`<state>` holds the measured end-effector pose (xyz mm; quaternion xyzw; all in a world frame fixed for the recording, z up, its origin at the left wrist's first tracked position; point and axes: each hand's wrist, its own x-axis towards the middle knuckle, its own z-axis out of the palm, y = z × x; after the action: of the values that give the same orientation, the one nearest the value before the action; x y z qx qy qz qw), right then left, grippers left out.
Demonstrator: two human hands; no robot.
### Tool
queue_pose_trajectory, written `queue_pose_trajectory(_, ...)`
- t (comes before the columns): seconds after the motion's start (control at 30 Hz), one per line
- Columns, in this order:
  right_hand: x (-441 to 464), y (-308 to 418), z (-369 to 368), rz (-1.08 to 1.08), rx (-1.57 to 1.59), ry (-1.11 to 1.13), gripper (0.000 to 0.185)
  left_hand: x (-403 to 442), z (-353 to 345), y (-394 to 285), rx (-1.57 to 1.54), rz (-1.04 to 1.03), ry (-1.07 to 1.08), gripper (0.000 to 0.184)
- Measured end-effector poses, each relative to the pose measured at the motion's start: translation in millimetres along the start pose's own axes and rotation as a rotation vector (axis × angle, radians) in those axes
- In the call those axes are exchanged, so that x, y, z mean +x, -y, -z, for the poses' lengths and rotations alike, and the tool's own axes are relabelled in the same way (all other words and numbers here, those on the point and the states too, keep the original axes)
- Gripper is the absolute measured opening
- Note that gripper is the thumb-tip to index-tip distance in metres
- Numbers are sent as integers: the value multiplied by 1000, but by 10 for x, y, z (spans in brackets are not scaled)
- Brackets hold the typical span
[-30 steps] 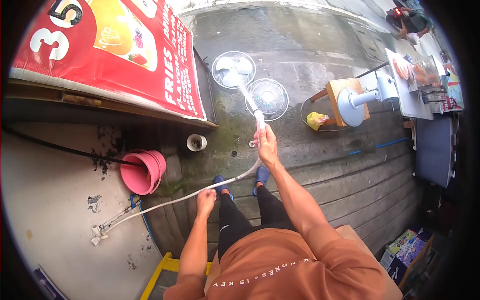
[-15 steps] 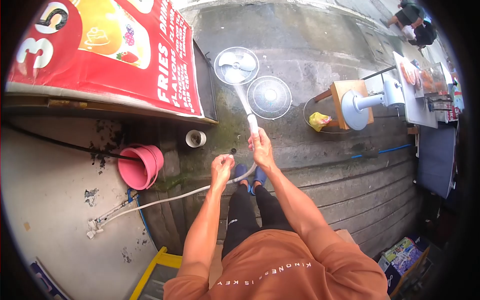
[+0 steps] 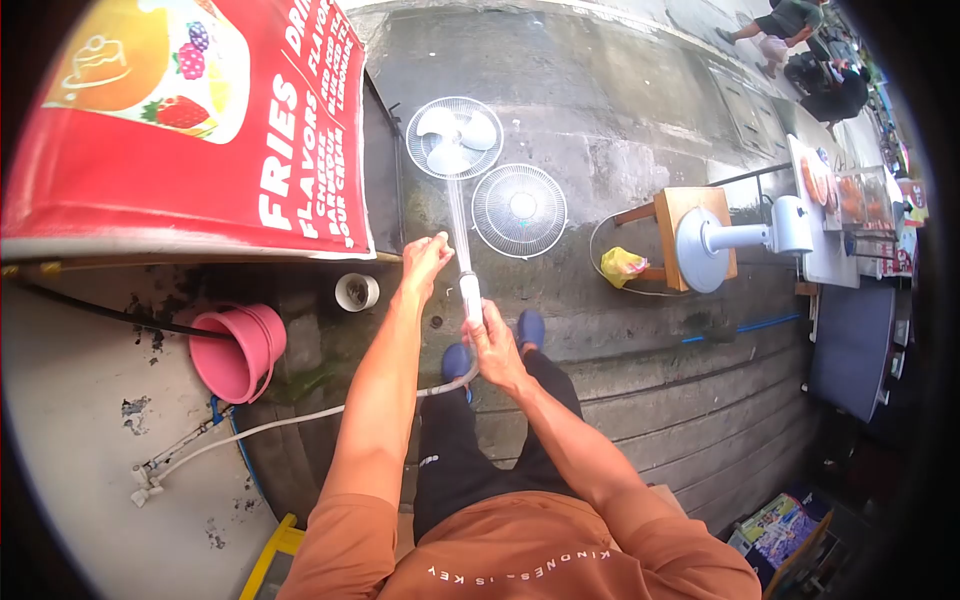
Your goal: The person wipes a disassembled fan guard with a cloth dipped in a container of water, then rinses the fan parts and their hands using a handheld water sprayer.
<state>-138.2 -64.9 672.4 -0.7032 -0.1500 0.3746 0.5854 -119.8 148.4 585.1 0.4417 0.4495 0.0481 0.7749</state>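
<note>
My right hand (image 3: 492,345) is wrapped round a white spray nozzle (image 3: 471,300) at the end of a pale hose (image 3: 320,412). Water streams from it toward a fan grille with white blades (image 3: 452,140), lying on the wet pavement. Beside that lies a second round fan grille (image 3: 520,212). My left hand (image 3: 426,262) is raised to the left of the water stream, its fingers curled closed; whatever may be in them is hidden.
A pink bucket (image 3: 235,350) and a white pot (image 3: 357,291) stand at left, below a red banner (image 3: 200,130). On the right, a grey-white fan stand (image 3: 705,250) rests against a wooden stool (image 3: 665,225) near a yellow bag (image 3: 622,266). People (image 3: 800,50) are at the far right.
My left hand has moved forward, up beside the water stream. My right hand with the spray nozzle has shifted back and left. My feet have moved apart, and the view has shifted.
</note>
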Motion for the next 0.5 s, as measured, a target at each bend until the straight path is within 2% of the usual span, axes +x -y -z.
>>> queue_pose_trajectory(0.17,347,-286,194,-75,19,174,37,705,-103,78,64,-39,-75,19)
queue_pose_trajectory(0.2,473,-351,259,-78,16,208,35,862,-108,93,181,-7,-100,15)
queue_pose_trajectory(0.27,528,-495,329,-131,25,256,32,1063,-114,280,201,-26,-161,14)
queue_pose_trajectory(0.33,745,-681,431,-168,22,283,28,1241,-154,427,319,13,-202,17)
queue_pose_trajectory(0.43,1016,-900,543,-195,21,266,24,1069,-244,606,97,83,-208,21)
queue_pose_trajectory(0.5,1200,-1135,589,-215,17,258,25,745,-371,727,161,70,-221,33)
